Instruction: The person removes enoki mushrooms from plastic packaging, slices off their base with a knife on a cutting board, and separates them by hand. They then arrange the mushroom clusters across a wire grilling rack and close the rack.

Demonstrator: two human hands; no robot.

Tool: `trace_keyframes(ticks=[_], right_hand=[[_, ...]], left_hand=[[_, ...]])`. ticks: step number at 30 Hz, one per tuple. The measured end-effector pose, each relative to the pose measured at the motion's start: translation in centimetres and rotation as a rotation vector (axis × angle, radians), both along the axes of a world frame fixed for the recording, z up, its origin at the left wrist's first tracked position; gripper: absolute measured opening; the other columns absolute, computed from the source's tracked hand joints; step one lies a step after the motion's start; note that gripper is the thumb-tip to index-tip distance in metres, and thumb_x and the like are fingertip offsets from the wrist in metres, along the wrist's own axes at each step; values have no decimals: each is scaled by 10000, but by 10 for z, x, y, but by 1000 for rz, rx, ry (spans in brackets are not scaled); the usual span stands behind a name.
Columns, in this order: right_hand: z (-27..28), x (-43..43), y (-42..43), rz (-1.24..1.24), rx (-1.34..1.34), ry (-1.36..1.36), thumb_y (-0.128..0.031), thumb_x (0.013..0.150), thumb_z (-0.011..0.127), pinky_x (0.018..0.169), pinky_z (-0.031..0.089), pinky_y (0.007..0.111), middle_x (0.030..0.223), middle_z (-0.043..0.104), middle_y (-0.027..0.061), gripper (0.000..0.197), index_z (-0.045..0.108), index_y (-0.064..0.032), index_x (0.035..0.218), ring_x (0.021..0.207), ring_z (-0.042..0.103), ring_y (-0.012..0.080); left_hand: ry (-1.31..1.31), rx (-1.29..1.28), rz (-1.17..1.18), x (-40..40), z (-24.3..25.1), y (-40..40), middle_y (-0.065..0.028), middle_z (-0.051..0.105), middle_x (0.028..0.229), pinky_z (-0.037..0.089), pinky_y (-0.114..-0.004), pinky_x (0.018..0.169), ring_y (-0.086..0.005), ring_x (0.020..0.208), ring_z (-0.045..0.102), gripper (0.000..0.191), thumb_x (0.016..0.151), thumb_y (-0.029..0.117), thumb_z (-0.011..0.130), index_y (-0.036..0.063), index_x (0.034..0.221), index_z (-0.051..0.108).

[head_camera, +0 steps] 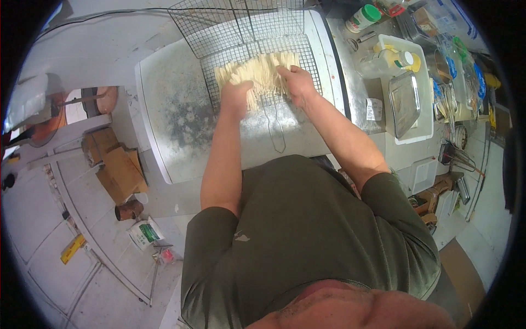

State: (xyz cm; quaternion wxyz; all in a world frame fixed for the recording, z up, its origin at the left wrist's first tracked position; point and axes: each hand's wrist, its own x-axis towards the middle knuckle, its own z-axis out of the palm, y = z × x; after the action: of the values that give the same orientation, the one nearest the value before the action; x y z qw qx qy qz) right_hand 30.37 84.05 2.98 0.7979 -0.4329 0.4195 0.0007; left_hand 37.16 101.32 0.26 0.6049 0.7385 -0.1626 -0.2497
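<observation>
A hinged wire grill basket (209,78) lies unfolded on a white-rimmed board, its lid leaning away from me at the top. Across its lower half spreads a row of pale, thin strips (263,72), like enoki mushrooms, in bunches side by side. My left hand (236,96) grips the left part of the row, thumb on top. My right hand (296,82) rests at the right part with thumb and fingers on the strips; whether it grips them is hard to tell. The looped wire handle (280,140) points toward my body.
The large board (176,135) lies under the basket, its surface stained. To the right, a metal counter (361,107) bears a green-lidded jar (363,18), a whisk (361,40) and a white bin (427,111) with a bottle (388,61) and metal tray (404,105). Cardboard (121,168) sits at lower left.
</observation>
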Motion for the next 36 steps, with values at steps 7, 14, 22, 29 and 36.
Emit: trace_keyframes(ticks=[7,14,22,29,36], right_hand=[[0,26,9,353,-587,158,-225,796,676,741,509,357,878,689,181,351,663,55,1007,818,665,259],[-3,29,1,507,-1016,230,-262,796,614,848,511,411,968,680,223,334,663,-14,1014,938,652,366],[20,28,8,760,-1227,251,-253,853,550,781,523,431,932,687,186,287,632,-30,1015,890,663,348],[15,27,9,821,-1270,215,-229,843,543,776,525,430,928,689,181,274,653,-28,994,881,666,344],[11,35,10,851,-1149,355,-266,814,571,790,529,413,951,692,184,281,704,-34,902,902,669,337]], left_hand=[[53,402,186,35,-9,-19,-208,667,844,513,-358,721,-287,794,664,278,747,165,694,-43,925,644],[-293,596,221,31,4,-23,-234,663,836,512,-447,761,-409,818,644,295,750,185,700,-34,934,628],[-758,571,226,25,-18,-7,-207,567,1203,431,-442,936,-369,1076,527,377,768,243,703,10,1055,628],[-813,668,317,12,-39,-9,-204,518,1256,364,-499,985,-390,1148,439,383,790,224,677,14,1106,620],[-654,569,387,16,-44,-18,-185,527,1208,360,-473,989,-378,1127,443,339,792,163,664,20,1098,630]])
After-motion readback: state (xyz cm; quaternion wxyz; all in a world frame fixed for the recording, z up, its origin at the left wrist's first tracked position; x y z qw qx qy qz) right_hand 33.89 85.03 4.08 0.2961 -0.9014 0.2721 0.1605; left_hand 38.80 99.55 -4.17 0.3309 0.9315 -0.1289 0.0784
